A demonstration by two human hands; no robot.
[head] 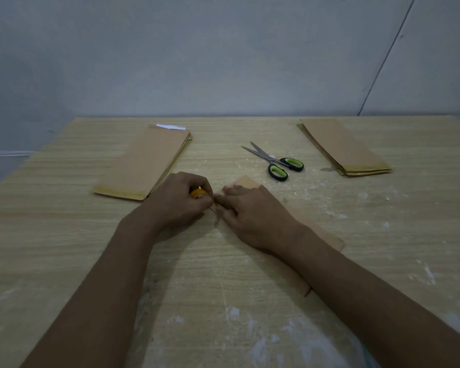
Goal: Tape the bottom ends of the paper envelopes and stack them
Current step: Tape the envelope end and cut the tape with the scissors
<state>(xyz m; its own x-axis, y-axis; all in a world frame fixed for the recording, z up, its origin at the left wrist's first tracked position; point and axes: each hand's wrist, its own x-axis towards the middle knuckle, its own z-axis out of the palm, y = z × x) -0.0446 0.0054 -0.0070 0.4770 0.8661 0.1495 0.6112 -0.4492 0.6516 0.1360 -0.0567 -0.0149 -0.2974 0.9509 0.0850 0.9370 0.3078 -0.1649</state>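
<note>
1. A brown paper envelope [327, 232] lies flat on the wooden tabletop [64, 235], slanting from beside the scissors [278, 162] down toward the person; most of it is hidden under the right hand and forearm.
2. The left hand [178, 203] sits just left of the envelope's far end, its fingers [197, 183] curled around a small orange tape roll [198, 193], of which only a sliver shows.
3. The right hand [252, 216] rests palm-down on the envelope's far end. Its fingers [231, 189] point toward the left hand and look bent, with the tips meeting the left hand's fingertips right at the envelope's edge. Whether they pinch a strip of tape there or simply press the paper cannot be told.
4. Left of the scissors, beyond the left hand, lies a stack of envelopes [144, 163] with a yellowish taped band along its near end and a white slip showing at its far end.
5. Right of the scissors, well apart from both hands, lies a second stack of envelopes [343, 147], also with a yellowish band along its near end.
6. The scissors lie with blades apart, green-and-black handles toward the person, between the two stacks and just beyond the right hand.
7. White smears mark the tabletop nearer the person than the scissors.
</note>
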